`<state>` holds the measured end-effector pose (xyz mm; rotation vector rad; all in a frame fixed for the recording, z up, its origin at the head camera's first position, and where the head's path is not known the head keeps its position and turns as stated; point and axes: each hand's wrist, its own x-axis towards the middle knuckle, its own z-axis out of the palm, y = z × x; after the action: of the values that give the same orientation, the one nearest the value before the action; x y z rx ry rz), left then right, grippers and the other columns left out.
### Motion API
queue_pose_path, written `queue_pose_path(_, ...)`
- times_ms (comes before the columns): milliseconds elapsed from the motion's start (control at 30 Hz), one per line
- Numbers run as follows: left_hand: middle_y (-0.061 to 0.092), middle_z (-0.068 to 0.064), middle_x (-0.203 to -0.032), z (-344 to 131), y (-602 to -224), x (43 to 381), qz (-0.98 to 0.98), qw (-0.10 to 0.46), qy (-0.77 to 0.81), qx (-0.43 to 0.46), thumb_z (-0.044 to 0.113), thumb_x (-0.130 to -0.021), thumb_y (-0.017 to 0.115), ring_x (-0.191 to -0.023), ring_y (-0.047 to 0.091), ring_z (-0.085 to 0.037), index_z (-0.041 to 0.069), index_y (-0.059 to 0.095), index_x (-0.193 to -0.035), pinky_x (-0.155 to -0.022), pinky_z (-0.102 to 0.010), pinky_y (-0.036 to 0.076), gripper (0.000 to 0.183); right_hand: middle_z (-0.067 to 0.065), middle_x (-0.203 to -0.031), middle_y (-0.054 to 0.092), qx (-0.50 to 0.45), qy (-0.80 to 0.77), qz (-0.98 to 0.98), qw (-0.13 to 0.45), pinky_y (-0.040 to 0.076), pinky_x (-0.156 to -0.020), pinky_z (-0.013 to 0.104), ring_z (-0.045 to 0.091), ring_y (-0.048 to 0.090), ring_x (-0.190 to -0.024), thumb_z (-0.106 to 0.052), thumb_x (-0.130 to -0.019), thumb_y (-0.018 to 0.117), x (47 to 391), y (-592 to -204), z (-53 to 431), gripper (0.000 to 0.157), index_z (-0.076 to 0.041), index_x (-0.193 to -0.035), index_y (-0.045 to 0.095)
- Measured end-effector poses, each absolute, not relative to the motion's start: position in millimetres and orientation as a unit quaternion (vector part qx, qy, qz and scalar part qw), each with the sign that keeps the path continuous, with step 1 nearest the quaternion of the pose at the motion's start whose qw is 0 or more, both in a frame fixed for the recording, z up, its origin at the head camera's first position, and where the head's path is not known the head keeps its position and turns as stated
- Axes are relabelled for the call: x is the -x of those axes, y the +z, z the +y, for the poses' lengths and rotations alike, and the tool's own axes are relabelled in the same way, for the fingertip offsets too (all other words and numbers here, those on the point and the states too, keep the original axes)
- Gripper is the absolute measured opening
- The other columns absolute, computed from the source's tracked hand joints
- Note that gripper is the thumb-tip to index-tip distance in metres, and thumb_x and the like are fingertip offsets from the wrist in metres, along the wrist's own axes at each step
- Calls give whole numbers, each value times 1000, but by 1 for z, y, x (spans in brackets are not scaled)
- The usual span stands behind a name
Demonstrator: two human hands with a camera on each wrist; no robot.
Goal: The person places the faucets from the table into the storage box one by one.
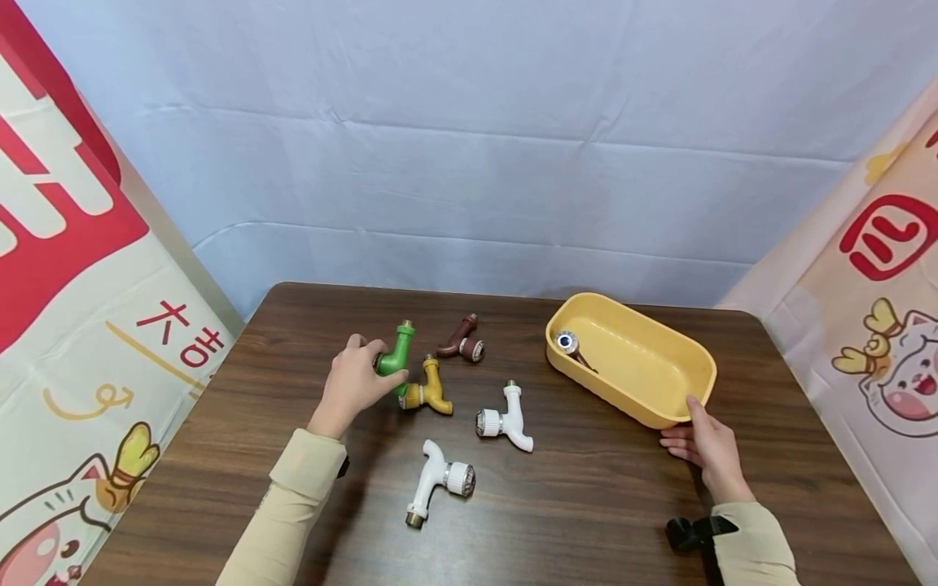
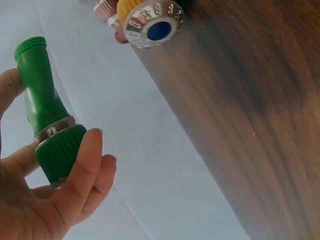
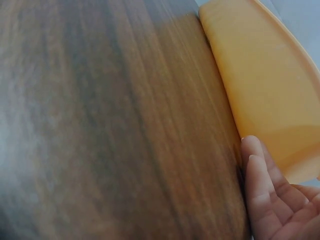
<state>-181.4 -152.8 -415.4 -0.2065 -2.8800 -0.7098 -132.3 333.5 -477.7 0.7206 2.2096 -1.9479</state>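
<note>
My left hand (image 1: 354, 381) grips a green faucet (image 1: 398, 352) above the left part of the table. In the left wrist view, fingers curl around the faucet's ribbed green knob (image 2: 61, 152). Just beside it lies a yellow faucet (image 1: 432, 387), its knob face showing blue in the left wrist view. My right hand (image 1: 709, 448) pinches the near right corner of a yellow plastic bin (image 1: 637, 407), thumb at the rim and fingers against the outer wall. Inside the bin, at its left end, rests a faucet with a silver, blue-centred knob (image 1: 567, 342).
A dark red faucet (image 1: 458, 338) lies behind the yellow one. Two white faucets, one at centre (image 1: 515, 419) and one nearer (image 1: 432, 476), lie on the brown wooden table (image 1: 586, 505). A pale cloth (image 1: 476, 163) hangs behind, with printed banners at both sides.
</note>
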Motion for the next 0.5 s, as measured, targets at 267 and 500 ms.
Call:
queue_pose_path(267, 47, -16, -98, -148, -408, 182, -962, 103, -239, 79, 38, -74, 73, -64, 50, -25, 4, 63, -105, -56, -35, 46, 48, -2, -64, 65, -236, -641, 728, 55, 52, -59, 27, 10, 65, -61, -58, -89, 37, 132, -478, 334, 74, 7, -123, 37)
queue_pose_path(500, 47, -16, -100, -143, -405, 182, -957, 117, -250, 85, 38, -74, 73, -66, 52, -26, 4, 63, -105, -57, -35, 47, 47, -2, -65, 65, -234, -645, 726, 56, 53, -60, 27, 10, 65, -61, -58, -89, 37, 132, -478, 335, 73, 7, -122, 37)
